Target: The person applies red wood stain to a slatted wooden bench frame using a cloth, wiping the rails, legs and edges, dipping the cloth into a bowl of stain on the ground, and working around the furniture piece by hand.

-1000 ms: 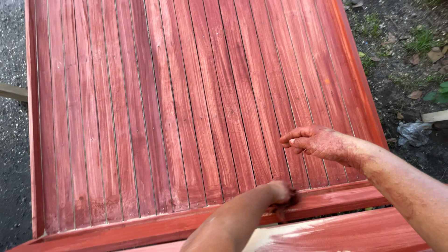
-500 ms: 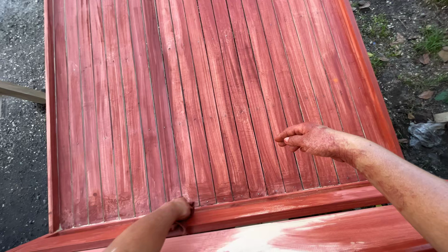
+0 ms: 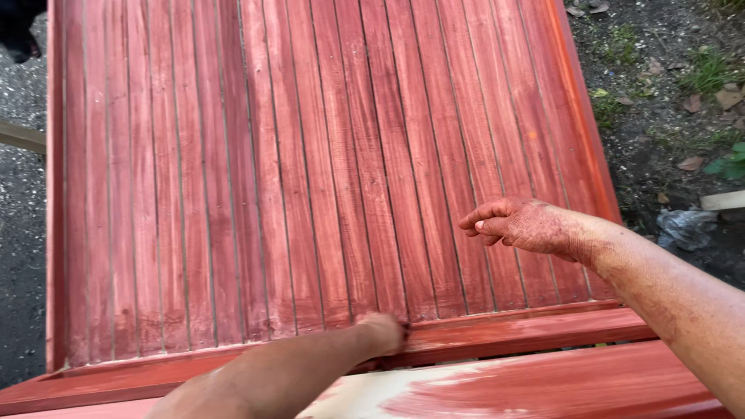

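- Red-brown stain, wet and glossy, nearest of all: one broad board just below both forearms, coated on the right part, with a single bare pale patch left directly under the left forearm.
- Left hand curled shut at the join of the one cross rail and the slats; probably pressed on a small rag or pad, but whatever is inside is hidden, so cannot tell what is gripped.
- Right hand up and to the right of the left one, well apart from it, hovering over the slats with fingers loosely bent and nothing in it; palm down, stained with the same red.
- Step in hand, by judgement: rubbing stain along the lower end of the slats where they meet the rail, working that seam.
- Next move, by judgement: calls for steady pressure along the seam and a light touch, so that no colour pools in the grooves; right hand best kept off the wet surface.
- Beyond both hands: one slatted panel of red wood, roughly twenty narrow slats, the exact count unclear at the edges; two side frame pieces, left and right.
- Farthest right of the right hand: dark soil with a few leaves and one crumpled grey scrap.
- Farthest left of the left hand: grey gravel.
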The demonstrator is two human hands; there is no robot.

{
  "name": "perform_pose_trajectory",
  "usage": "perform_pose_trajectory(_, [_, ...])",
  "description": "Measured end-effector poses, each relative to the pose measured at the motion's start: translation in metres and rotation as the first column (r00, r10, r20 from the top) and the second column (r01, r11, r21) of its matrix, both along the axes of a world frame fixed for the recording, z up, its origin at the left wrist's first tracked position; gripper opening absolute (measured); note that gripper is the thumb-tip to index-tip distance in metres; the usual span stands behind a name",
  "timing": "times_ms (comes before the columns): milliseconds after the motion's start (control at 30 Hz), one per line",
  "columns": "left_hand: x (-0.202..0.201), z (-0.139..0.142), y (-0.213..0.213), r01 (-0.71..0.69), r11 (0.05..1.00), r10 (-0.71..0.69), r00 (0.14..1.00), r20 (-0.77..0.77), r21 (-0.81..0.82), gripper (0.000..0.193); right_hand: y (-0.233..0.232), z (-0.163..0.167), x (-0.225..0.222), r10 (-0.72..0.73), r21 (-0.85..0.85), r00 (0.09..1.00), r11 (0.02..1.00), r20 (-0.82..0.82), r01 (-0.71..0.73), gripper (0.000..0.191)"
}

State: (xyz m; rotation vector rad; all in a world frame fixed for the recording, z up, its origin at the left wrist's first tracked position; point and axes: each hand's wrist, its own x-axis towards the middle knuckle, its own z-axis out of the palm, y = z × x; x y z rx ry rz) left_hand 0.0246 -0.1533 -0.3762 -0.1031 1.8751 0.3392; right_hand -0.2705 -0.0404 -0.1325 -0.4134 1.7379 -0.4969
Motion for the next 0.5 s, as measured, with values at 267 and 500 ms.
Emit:
perform_pose_trajectory(267, [-0.119,0.012,0.124,0.052,0.975,-0.019,0.988,-0.152,0.218,0.035,0.046,-0.013,-0.047,-0.073,0.027,0.997,0.997,0.023,0.072,0.04])
perform_pose_trajectory(500, [-0.215,0.064,0.213,-0.402,0.838,0.389,0.914,0.112,0.369,0.057,0.081,-0.02,-0.071,-0.035,0.035,0.999,0.999,-0.015,0.036,0.041])
